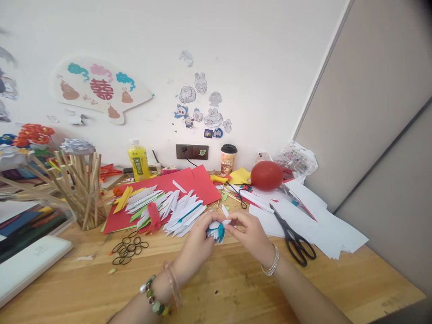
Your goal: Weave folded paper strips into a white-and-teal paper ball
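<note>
My left hand (201, 234) is closed around a small bundle of folded white and blue paper pieces (215, 231), held above the wooden table. At the bundle's right side my right hand (248, 231) pinches a white folded paper piece (225, 211) that sticks up from the top. The far fingers of the left hand are partly hidden behind the bundle. Beyond my left hand lies a spread of folded paper strips (184, 213), mostly white with some green, yellow and red, over red paper sheets (204, 184).
Black rubber bands (130, 247) lie left of my hands. Black scissors (292, 236) rest on white sheets (324, 229) at right. Behind stand a yellow drink bottle (138, 162), a paper cup (228, 161) and a red balloon (266, 175). Wooden sticks (86, 193) fill a container at left.
</note>
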A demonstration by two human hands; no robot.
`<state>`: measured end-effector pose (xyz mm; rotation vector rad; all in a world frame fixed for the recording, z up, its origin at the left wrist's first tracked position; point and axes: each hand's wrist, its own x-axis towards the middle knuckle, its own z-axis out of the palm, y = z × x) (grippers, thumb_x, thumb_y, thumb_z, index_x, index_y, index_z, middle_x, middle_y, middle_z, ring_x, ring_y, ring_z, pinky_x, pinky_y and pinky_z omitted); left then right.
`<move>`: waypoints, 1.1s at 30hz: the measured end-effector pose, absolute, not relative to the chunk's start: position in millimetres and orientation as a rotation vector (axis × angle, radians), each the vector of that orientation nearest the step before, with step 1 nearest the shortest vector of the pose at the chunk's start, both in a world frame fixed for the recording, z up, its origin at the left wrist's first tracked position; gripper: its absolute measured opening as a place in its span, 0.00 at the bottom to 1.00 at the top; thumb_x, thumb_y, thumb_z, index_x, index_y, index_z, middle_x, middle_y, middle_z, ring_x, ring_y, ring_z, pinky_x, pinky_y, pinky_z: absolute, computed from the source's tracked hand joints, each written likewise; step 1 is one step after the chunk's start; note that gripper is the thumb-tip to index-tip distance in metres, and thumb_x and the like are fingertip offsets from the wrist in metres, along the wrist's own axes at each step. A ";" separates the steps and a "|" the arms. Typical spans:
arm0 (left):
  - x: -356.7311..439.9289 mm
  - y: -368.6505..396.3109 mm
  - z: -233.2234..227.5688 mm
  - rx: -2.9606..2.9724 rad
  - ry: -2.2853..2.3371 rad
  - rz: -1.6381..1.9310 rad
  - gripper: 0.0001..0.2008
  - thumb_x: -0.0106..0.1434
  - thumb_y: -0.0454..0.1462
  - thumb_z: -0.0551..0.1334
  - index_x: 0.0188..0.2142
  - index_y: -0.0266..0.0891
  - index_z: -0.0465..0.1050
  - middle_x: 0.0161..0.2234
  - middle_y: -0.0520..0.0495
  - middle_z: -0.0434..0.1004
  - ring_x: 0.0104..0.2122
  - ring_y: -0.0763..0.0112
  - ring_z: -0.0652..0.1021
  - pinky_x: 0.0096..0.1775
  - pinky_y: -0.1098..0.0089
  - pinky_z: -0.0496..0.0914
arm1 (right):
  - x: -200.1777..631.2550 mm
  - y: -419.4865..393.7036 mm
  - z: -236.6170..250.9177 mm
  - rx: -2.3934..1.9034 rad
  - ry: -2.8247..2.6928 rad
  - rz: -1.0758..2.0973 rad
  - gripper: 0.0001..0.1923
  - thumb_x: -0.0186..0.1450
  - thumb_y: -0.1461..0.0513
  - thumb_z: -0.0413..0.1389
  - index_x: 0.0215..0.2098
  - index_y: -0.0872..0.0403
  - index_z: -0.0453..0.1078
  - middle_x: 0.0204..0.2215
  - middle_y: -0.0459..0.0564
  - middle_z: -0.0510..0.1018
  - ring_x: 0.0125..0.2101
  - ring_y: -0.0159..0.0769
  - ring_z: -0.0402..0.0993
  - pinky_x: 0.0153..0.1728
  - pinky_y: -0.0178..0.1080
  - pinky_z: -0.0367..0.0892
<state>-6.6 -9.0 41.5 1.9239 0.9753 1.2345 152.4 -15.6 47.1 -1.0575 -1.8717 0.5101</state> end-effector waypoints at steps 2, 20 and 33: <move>-6.9 -9.0 40.7 1.937 0.981 1.222 0.22 0.42 0.23 0.48 0.35 0.39 0.70 0.35 0.49 0.73 0.37 0.69 0.72 0.42 0.68 0.66 | 152.6 -16.2 47.2 -1.077 -1.879 0.459 0.04 0.60 0.61 0.53 0.31 0.53 0.68 0.28 0.46 0.73 0.28 0.32 0.69 0.32 0.35 0.66; -10.3 -7.3 46.5 1.858 0.862 1.052 0.20 0.42 0.24 0.49 0.33 0.38 0.70 0.32 0.50 0.73 0.34 0.71 0.72 0.37 0.73 0.66 | 155.1 -18.4 51.0 -1.009 -1.970 0.398 0.06 0.63 0.60 0.50 0.30 0.53 0.66 0.23 0.43 0.66 0.24 0.30 0.62 0.27 0.32 0.60; -11.5 -9.5 48.8 1.854 0.894 1.122 0.20 0.40 0.23 0.49 0.31 0.37 0.70 0.32 0.49 0.73 0.35 0.70 0.72 0.39 0.71 0.66 | 152.4 -20.3 40.8 -0.951 -2.084 0.036 0.12 0.64 0.63 0.44 0.33 0.50 0.69 0.26 0.47 0.71 0.28 0.35 0.66 0.31 0.37 0.63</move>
